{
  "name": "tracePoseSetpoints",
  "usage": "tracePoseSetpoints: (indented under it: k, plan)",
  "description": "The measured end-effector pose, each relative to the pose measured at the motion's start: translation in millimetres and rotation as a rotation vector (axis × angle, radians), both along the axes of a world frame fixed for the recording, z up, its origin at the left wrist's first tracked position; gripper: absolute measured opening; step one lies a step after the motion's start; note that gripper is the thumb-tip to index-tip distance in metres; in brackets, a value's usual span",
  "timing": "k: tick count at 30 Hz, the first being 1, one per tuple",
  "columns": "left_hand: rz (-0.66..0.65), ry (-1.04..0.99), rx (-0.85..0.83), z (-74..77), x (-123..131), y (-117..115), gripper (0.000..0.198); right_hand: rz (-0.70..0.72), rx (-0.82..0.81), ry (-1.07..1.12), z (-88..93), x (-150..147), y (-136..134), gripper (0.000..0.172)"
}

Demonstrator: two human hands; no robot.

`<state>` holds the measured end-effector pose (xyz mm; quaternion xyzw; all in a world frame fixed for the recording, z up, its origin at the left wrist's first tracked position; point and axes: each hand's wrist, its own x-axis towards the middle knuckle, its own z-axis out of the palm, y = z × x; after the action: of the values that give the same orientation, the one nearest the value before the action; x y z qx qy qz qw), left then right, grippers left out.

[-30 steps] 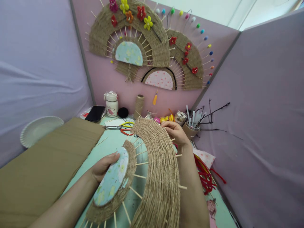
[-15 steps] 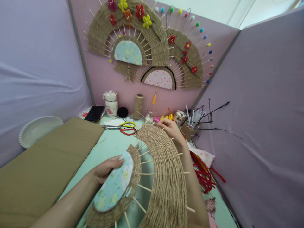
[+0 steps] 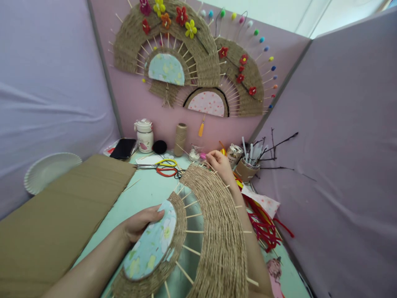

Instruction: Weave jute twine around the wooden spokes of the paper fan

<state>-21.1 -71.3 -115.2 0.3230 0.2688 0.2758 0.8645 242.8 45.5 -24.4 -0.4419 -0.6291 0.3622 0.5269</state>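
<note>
A half-round fan (image 3: 221,223) woven of brown twine over thin wooden sticks is tilted up in front of me. Its inner half-circle (image 3: 151,244) is covered with pale blue floral cloth. My left hand (image 3: 144,221) grips this cloth part, thumb on top and the other fingers mostly behind. At the far end of the woven band, my right hand (image 3: 218,163) has its fingers pinched together beside the stick tips. A strand of twine (image 3: 185,152) runs from the upright twine spool (image 3: 180,140) toward those fingers; the exact pinch point is small and partly hidden.
Scissors (image 3: 166,167) lie beyond the fan. Brown cardboard (image 3: 65,219) covers the left side, by a white paper plate (image 3: 49,169). A white jar (image 3: 144,136) and phone (image 3: 124,148) stand behind. Right are a twig-filled pot (image 3: 246,169) and red fuzzy stems (image 3: 263,227). Finished fans (image 3: 207,62) hang ahead.
The fan has shifted slightly right and down in view. My right hand has moved a little up and its fingers have drawn closer to the strand; my left hand keeps its grip.
</note>
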Motion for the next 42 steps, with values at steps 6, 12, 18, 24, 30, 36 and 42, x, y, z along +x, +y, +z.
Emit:
tracePoseSetpoints:
  k: [6,12,18,24,30,36,42]
  plan:
    - [0.002,-0.005,-0.028,7.1,5,-5,0.059,-0.032,-0.047,0.001,-4.9,-5,5,0.027]
    - [0.000,0.027,-0.034,10.0,7,-6,0.057,-0.089,-0.059,0.040,-1.9,3,5,0.034]
    - [-0.006,0.033,-0.022,2.9,7,-6,0.051,-0.087,-0.016,0.071,2.2,3,1,0.030]
    - [-0.030,0.082,-0.034,4.1,8,-7,0.057,0.042,-0.125,0.196,6.3,-2,-4,0.031]
    - [-0.051,0.066,-0.030,2.5,9,-5,0.061,0.068,-0.228,0.291,0.6,5,2,0.034]
    - [-0.040,0.065,-0.044,-3.2,7,-4,0.061,0.102,-0.314,0.279,-5.5,6,1,0.028]
    - [-0.033,0.025,-0.014,2.2,5,-3,0.060,0.100,-0.381,0.235,-12.9,6,5,0.027]
